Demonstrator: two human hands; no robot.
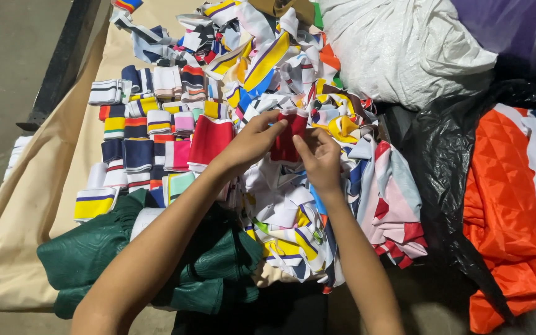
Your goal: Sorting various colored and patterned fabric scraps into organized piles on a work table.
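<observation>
Nearest to us, a dark green quilted cloth (88, 254) lies bunched at the near edge of the tan sheet (13, 248) that covers the surface, and our left forearm crosses over it. Just beyond, both our hands meet above the middle of the sheet. Our left hand (249, 144) pinches the upper left edge of a small red fabric piece (285, 139) between thumb and fingertips, and our right hand (321, 156) pinches its right side the same way, the other fingers curled in. So the red piece hangs between the two hands, held up over a loose heap of striped fabric scraps (305, 211) in white, yellow, blue and red.

To the left of the hands, folded striped bands (138, 130) lie in tidy rows toward the sheet's left edge, with a larger red folded piece (209, 139) just beside our left wrist. To the right, a black plastic bag (435, 161) lies off the sheet's right side, and an orange quilted cloth (510, 217) lies past it. Farther off, at the far right corner, we see a white sack (398, 49) and a purple cloth (510, 28).
</observation>
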